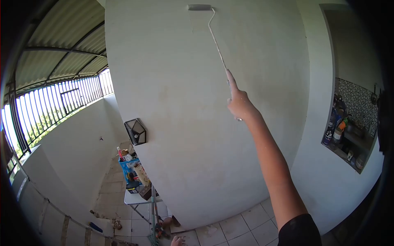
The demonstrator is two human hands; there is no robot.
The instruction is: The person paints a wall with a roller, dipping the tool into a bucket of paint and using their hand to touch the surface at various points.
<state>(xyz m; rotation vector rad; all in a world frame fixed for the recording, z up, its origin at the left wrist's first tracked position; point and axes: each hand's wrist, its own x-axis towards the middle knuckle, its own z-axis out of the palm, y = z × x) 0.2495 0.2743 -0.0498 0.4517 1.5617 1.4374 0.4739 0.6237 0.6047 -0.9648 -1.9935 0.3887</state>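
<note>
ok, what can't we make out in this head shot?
All head view:
Left hand: mostly cut off by bottom edge; can't tell if it holds anything.
Grip of the roller: hidden by right hand.
Blue crate: contents overlap, too small.
Containers in wall opening: labels too small.

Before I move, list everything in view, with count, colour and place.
Paint roller: one, grey sleeve, against wall, high up
Wall: one, off-white, ahead
Lamp: one, black frame, wall's left edge
Crate: one, blue, filled, below lamp
Table: one, white top, lower left
Long-handled tool: one, greenish, beside table
Railing: black, left
Roof: one, corrugated, greenish, upper left
Bottles: several, mixed colours, right-hand opening
Mosaic tiles: many, dark and pale, behind bottles
Floor tiles: many, pale, below
Small clutter: too indistinct to count
Right hand: one, bare, gripping roller handle
Left hand: one, bare, bottom edge, partly cut off
</note>
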